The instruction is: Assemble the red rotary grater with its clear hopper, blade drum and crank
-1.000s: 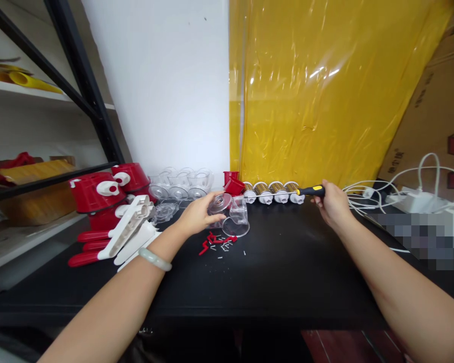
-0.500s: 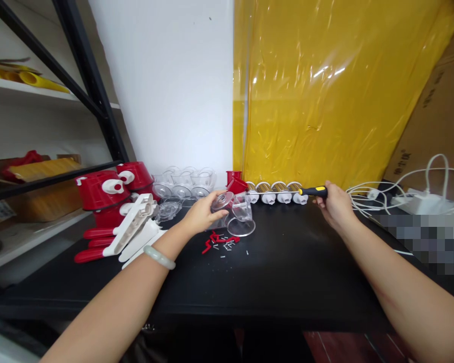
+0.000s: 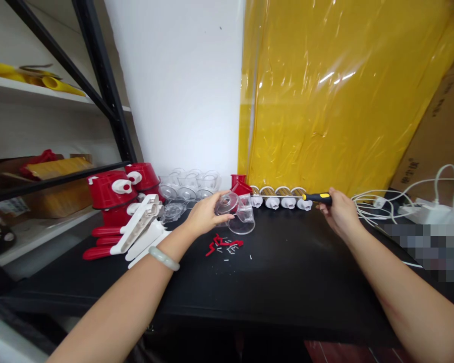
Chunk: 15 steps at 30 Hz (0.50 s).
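Both your arms (image 3: 124, 297) stretch forward over the black tabletop (image 3: 306, 282). Past some small red pieces (image 3: 223, 244), your left hand (image 3: 206, 214) holds a clear plastic part (image 3: 232, 205). Your right hand (image 3: 339, 209) wraps around a screwdriver (image 3: 320, 198). Behind, on the right, a brown box (image 3: 426, 146) has writing too blurry to read.
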Motion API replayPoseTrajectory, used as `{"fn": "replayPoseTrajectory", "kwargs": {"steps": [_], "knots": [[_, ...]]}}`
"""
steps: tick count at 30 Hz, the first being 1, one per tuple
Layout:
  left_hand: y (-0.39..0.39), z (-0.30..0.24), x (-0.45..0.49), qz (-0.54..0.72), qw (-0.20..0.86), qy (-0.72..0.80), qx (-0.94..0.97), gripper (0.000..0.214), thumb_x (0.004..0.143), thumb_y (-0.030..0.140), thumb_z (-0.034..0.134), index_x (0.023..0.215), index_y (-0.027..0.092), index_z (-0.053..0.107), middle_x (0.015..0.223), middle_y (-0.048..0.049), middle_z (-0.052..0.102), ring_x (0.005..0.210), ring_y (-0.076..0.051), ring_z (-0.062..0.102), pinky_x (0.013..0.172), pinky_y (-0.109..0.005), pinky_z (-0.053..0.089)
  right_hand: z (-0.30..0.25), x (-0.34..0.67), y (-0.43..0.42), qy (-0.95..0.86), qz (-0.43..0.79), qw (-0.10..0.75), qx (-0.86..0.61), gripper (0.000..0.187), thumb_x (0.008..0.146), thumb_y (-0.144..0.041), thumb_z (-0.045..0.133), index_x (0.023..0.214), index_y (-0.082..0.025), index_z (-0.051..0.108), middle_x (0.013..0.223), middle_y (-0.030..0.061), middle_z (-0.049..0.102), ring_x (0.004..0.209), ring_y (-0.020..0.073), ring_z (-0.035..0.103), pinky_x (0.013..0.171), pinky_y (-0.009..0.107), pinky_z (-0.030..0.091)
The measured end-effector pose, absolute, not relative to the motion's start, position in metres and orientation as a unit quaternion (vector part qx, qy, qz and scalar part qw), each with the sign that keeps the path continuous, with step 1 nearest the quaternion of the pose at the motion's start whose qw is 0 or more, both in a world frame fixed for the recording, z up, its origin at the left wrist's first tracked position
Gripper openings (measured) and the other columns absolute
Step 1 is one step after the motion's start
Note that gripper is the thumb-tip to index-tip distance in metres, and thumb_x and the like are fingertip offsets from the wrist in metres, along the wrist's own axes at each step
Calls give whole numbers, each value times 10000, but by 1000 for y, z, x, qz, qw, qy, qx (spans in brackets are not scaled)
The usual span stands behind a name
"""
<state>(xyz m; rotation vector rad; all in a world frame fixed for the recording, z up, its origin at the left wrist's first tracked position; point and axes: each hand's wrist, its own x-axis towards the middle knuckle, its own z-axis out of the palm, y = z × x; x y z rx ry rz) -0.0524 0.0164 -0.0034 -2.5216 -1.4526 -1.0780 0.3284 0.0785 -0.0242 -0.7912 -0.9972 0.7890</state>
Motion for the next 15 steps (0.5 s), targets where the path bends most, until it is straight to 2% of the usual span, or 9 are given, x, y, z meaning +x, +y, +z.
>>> {"fn": "replayPoseTrajectory", "kwargs": {"steps": [9, 15], "knots": [[15, -1, -51, -360, 81, -461, -807, 806, 688, 570, 739, 1360, 230, 452, 1239, -114, 632, 1132, -308, 596, 943, -435, 456, -24, 329, 79, -438, 378, 735, -353, 236, 824, -360, 595, 645, -240, 498, 401, -34, 437, 338, 98, 389, 289, 236, 304], [15, 0, -51, -362, 102, -454, -808, 834, 672, 579, 748, 1361, 216, 451, 1206, -129, 642, 1122, -315, 595, 949, -449, 445, -22, 329, 78, -445, 369, 733, -360, 261, 836, -349, 578, 621, -239, 479, 386, -30, 438, 327, 97, 370, 297, 241, 308]]}}
